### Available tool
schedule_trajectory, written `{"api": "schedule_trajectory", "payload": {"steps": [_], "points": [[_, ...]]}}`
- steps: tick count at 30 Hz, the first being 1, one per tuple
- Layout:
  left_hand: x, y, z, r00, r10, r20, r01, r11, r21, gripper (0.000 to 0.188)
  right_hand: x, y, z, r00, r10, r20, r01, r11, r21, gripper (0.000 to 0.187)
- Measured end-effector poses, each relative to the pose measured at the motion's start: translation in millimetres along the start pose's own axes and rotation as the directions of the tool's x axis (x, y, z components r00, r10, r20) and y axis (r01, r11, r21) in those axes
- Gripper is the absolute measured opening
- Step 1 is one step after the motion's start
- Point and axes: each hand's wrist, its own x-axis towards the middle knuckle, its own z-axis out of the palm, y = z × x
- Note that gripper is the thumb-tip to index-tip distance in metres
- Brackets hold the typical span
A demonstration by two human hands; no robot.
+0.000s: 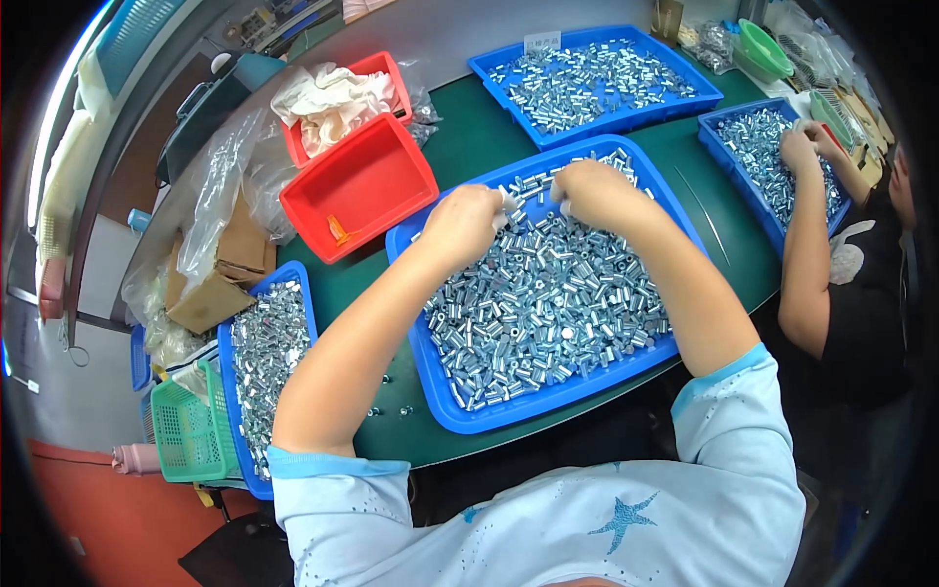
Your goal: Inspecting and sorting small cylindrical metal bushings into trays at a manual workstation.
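A large blue tray [460, 423] in front of me is filled with small shiny metal sleeves [548, 313], some showing a hole in the end. Over its far left part, my left hand [464, 225] is closed, with white covers on the fingertips just above the pieces. My right hand [600, 199] is over the far edge of the heap, its fingers curled downward, a white cover showing at the thumb side. Both hands' fingertips are close to the sleeves. Whatever is between the fingers is too small or hidden to make out.
Left of the tray are a red bin [367, 186], a narrow blue tray of metal parts [269, 342], a green basket [191, 430] and a cardboard box [220, 269]. Another blue tray [597, 122] lies beyond. At right, a thin rod [702, 215] and a co-worker's hands [807, 145] over a blue bin [768, 230].
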Motion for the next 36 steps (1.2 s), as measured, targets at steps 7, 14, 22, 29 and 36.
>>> {"api": "schedule_trajectory", "payload": {"steps": [7, 14, 22, 29, 36], "points": [[25, -8, 1, 0.968, 0.15, 0.202, -0.17, 0.982, 0.084, 0.019, 11, 3, 9, 0.991, -0.085, 0.103, 0.024, 0.871, 0.49, 0.016], [24, 7, -7, 0.996, -0.036, 0.081, 0.038, 0.999, -0.031, 0.019, 16, 6, 18, 0.98, 0.005, -0.2, 0.079, 0.908, 0.411, 0.013], [24, 19, 12, 0.995, -0.031, 0.094, 0.034, 0.999, -0.027, 0.016, 9, 28, 2, 0.984, 0.071, -0.163, 0.034, 0.825, 0.565, 0.015], [32, 13, 17, 0.998, 0.023, 0.062, -0.032, 0.989, 0.142, 0.016, 12, 23, 18, 0.949, -0.087, -0.303, 0.204, 0.901, 0.382, 0.016], [41, 7, -2, 0.979, 0.163, 0.122, -0.171, 0.984, 0.057, 0.016, 18, 13, 33, 0.918, -0.192, -0.348, 0.237, 0.967, 0.09, 0.011]]}}
